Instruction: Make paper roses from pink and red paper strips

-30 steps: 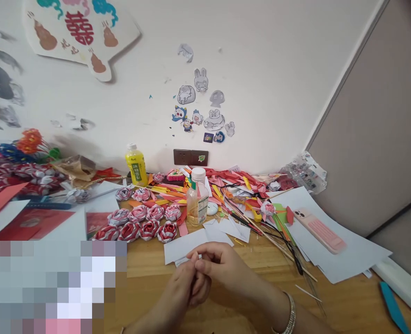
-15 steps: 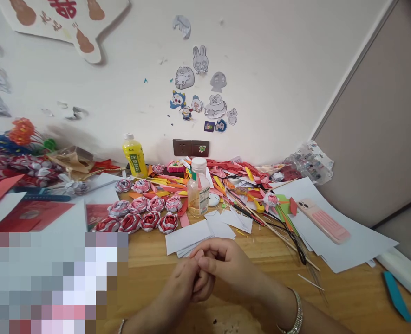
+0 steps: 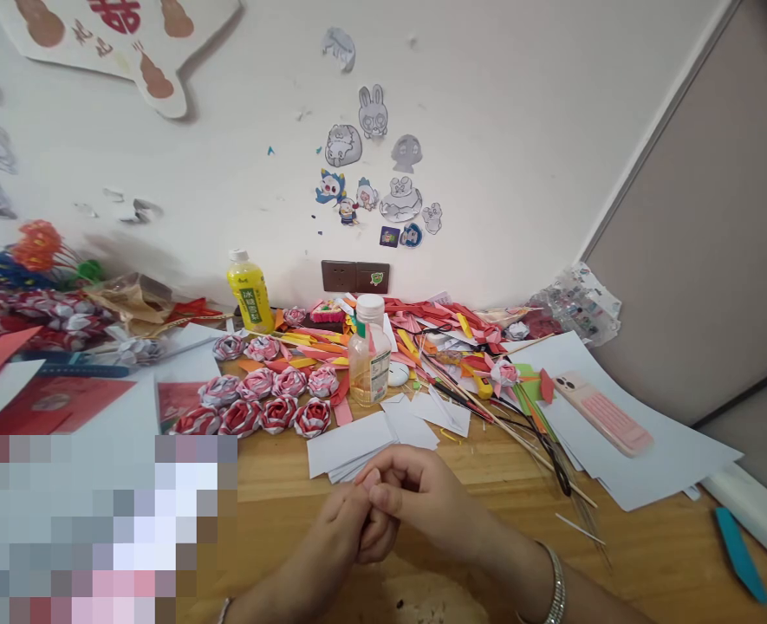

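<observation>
White paper slips (image 3: 347, 444) lie just beyond the hands (image 3: 433, 498), pressed together; whether they pinch anything, I cannot tell.

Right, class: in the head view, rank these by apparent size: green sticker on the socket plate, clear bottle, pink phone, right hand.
1. Right hand
2. Pink phone
3. Clear bottle
4. Green sticker
First place probably owes something to nearness.

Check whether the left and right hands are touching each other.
Touching. The head view shows the right hand meeting the left hand at the fingertips, with no gap visible between them there.
</observation>
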`<state>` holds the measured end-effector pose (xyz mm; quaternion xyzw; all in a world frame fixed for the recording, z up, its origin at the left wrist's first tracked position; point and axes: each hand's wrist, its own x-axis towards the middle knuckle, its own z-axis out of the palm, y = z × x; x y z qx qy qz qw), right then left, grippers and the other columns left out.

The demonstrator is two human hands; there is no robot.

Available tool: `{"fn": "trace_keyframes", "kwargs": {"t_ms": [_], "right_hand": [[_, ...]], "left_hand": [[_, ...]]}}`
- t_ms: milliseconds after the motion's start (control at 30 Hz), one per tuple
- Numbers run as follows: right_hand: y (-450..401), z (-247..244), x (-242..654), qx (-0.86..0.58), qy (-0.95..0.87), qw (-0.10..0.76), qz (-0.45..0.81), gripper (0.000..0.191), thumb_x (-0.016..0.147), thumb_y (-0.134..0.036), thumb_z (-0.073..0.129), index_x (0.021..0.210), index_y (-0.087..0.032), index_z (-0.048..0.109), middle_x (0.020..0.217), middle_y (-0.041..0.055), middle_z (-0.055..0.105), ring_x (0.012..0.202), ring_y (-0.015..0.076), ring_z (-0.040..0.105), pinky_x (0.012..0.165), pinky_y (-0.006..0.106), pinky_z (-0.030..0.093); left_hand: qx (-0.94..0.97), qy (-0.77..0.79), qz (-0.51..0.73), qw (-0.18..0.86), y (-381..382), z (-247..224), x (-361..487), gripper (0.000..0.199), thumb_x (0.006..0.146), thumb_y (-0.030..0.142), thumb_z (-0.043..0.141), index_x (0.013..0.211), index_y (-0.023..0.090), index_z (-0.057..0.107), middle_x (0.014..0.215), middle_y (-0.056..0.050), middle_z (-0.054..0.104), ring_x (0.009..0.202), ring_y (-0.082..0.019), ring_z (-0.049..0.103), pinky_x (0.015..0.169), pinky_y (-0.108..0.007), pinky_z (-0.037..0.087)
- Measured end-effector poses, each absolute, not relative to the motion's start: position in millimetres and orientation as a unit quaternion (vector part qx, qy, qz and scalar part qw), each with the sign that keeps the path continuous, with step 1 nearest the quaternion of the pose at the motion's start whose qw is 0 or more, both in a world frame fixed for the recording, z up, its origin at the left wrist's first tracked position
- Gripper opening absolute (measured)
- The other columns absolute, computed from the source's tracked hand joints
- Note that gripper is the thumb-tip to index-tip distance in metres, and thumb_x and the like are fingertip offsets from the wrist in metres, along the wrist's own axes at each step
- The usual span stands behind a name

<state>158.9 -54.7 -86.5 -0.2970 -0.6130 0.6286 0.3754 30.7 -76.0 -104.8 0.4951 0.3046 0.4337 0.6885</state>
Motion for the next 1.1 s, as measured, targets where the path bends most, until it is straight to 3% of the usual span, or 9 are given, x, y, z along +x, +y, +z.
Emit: {"fn": "trace_keyframes", "kwargs": {"t_ms": [167,1100], "right_hand": [[-56,-87,156,-0.295,-0.592,0.382,0.645,0.044,0.074,-0.054,0.064,0.09,-0.013,0.062,0.058,-0.0012,0.06,0.05,0.0103,0.056,0.049,0.021,0.043],[-51,-98,158,-0.312,-0.641,0.369,0.596,0.048,0.077,-0.059,0.058,0.091,-0.014,0.064,0.064,-0.0013,0.056,0.058,0.0102,0.05,0.057,0.021,0.04]], "left_hand": [[0.489,0.317,0.438,0.684,-74,-108,30,0.061,0.076,0.07,0.045,0.04,0.023,0.028,0.035,0.007,0.024,0.034,-0.005,0.02,0.04,-0.026,0.014],[0.478,0.299,0.444,0.696,-67,-130,32,0.065,0.074,0.074,0.042,0.036,0.023,0.029,0.029,0.005,0.025,0.029,-0.006,0.024,0.038,-0.025,0.016]]}}
